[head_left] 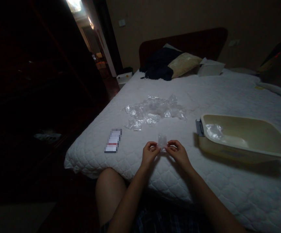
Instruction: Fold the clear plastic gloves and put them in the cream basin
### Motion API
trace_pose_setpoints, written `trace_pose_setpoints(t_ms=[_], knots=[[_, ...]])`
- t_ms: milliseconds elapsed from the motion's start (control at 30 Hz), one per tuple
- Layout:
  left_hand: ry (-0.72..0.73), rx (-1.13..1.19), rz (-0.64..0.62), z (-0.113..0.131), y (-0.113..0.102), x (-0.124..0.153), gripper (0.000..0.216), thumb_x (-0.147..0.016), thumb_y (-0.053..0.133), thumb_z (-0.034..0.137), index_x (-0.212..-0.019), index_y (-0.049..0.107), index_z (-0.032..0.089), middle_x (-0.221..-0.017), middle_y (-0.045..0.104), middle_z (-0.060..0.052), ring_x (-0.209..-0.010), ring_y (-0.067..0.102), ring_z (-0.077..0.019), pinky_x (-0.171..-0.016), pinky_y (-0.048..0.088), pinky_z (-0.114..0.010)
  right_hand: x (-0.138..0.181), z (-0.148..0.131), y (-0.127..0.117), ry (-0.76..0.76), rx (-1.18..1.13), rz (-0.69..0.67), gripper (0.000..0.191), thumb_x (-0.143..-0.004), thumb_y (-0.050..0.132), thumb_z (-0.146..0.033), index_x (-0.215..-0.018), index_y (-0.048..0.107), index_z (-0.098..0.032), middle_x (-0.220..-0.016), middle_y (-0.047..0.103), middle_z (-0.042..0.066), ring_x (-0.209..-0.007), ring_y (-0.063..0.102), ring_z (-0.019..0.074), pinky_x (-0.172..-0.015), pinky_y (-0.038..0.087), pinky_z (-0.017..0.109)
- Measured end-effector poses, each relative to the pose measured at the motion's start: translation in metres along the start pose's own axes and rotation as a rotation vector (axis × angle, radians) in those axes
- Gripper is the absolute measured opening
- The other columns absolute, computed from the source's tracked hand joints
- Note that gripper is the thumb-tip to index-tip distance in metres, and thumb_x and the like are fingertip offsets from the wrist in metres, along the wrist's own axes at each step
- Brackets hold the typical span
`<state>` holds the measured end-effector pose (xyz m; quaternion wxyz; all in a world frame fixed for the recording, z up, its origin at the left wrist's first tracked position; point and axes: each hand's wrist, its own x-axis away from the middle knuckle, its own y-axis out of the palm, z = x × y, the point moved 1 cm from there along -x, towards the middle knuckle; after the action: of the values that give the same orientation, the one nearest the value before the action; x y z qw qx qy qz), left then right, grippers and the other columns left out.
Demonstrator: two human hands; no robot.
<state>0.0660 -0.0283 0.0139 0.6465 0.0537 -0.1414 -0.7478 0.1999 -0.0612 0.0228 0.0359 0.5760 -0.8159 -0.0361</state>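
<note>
Between my two hands is a small clear plastic bag, held just above the white quilted bed. My left hand pinches its left edge with thumb and fingers. The right edge is pinched the same way by my right hand. Beyond my hands, a loose spread of crumpled clear plastic bags lies on the quilt. To the right stands a cream plastic bin with a grey latch; one piece of clear plastic lies inside it.
A phone with a blurred screen lies on the quilt at left. Dark cloth, a patterned pillow and a white box are by the headboard. The bed's left edge drops to a dark floor.
</note>
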Motion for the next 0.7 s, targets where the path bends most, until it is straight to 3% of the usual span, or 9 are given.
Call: trace_pose_setpoints(t_ms=[133, 267, 467, 700], knots=[[-0.049, 0.084, -0.038, -0.011, -0.003, 0.003, 0.048, -0.053, 0.074, 0.024, -0.093, 0.049, 0.022, -0.087, 0.060, -0.001, -0.066, 0.058, -0.0101, -0.063, 0.043, -0.022, 0.002, 0.012, -0.002, 0.020, -0.028, -0.021, 0.037, -0.054, 0.073, -0.039, -0.080, 0.052, -0.021, -0.080, 0.058, 0.001, -0.069, 0.059, 0.0159, -0.063, 0.048, 0.029], [-0.103, 0.168, -0.029, -0.019, -0.006, 0.002, 0.057, -0.048, 0.078, 0.021, -0.098, 0.051, 0.024, -0.117, 0.049, -0.006, -0.077, 0.058, -0.0101, -0.071, 0.044, -0.024, 0.003, 0.022, -0.003, -0.016, -0.028, 0.015, 0.035, -0.053, 0.073, -0.037, -0.078, 0.053, -0.021, -0.078, 0.058, 0.001, -0.071, 0.059, 0.0161, -0.068, 0.048, 0.030], [-0.216, 0.229, -0.157, -0.019, -0.005, 0.000, 0.054, -0.049, 0.078, 0.025, -0.096, 0.053, 0.019, -0.098, 0.060, -0.007, -0.083, 0.060, -0.0157, -0.076, 0.044, -0.027, 0.006, 0.029, -0.003, 0.006, -0.023, 0.003, 0.034, -0.054, 0.073, -0.036, -0.078, 0.055, -0.021, -0.076, 0.058, 0.001, -0.070, 0.058, 0.0154, -0.068, 0.048, 0.031], [-0.171, 0.290, -0.036, -0.026, -0.006, -0.003, 0.047, -0.050, 0.077, 0.026, -0.089, 0.051, 0.017, -0.088, 0.061, -0.003, -0.074, 0.060, -0.0135, -0.067, 0.046, -0.027, 0.009, 0.035, -0.001, -0.031, 0.021, -0.028, 0.033, -0.059, 0.070, -0.035, -0.085, 0.054, -0.022, -0.081, 0.059, 0.003, -0.072, 0.058, 0.0154, -0.070, 0.049, 0.032]])
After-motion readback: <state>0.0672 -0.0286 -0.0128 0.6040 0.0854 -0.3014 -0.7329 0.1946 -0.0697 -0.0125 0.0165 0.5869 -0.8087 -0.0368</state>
